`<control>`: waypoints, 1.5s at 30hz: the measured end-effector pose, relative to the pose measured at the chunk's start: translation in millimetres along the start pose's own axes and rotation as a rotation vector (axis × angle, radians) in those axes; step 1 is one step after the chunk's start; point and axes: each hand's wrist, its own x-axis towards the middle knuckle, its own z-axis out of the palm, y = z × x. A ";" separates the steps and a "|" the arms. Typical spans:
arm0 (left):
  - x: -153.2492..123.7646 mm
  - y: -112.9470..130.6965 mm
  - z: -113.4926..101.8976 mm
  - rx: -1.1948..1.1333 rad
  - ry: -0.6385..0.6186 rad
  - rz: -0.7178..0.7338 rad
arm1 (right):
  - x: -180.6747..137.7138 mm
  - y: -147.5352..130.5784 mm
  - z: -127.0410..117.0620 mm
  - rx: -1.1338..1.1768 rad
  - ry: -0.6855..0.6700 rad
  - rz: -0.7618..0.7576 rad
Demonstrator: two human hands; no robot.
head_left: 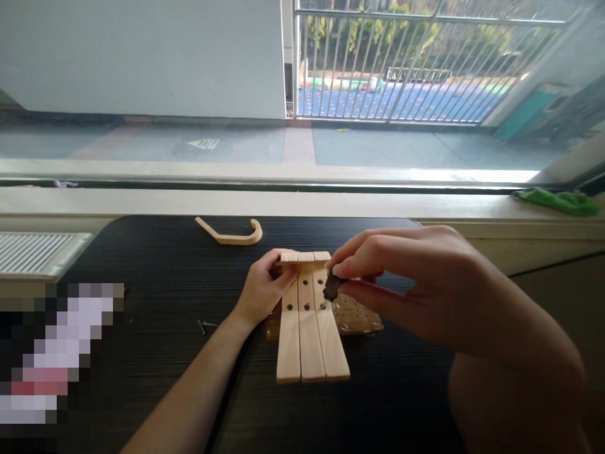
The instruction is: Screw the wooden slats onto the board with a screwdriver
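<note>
A small wooden piece made of three pale slats [312, 350] stands over the black table, with several screws set in its slats. My left hand [268, 282] is closed around its far left edge, the thumb lying on the front of the slats. In my right hand [406, 271] is a short screwdriver [332, 287] with a dark, ridged handle, pinched between thumb and fingers. Its tip points down at the lower right screw [324, 307]; whether it touches is too small to tell. Under the slatted piece lies a brown perforated board [357, 315] in clear plastic wrap.
A hook-shaped wooden piece [236, 239] lies near the far edge of the black table [161, 265]. Loose screws [205, 325] lie left of my left forearm. Behind are a white windowsill [265, 202] with a green cloth [558, 200], and a radiator [40, 252] at left.
</note>
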 end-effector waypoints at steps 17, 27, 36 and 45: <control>-0.5 1.2 0.1 -0.028 0.000 -0.026 | 1.4 -4.2 1.7 -0.085 0.047 0.039; -0.5 1.0 -1.4 0.017 -0.005 -0.012 | -4.1 -4.5 -2.6 -0.017 0.023 -0.005; -0.3 -0.5 -0.9 -0.013 -0.014 -0.032 | -4.7 -2.8 -7.3 0.022 -0.025 0.036; -0.6 -0.2 -1.4 0.015 0.000 -0.021 | -5.3 -4.0 -7.1 -0.045 -0.012 0.065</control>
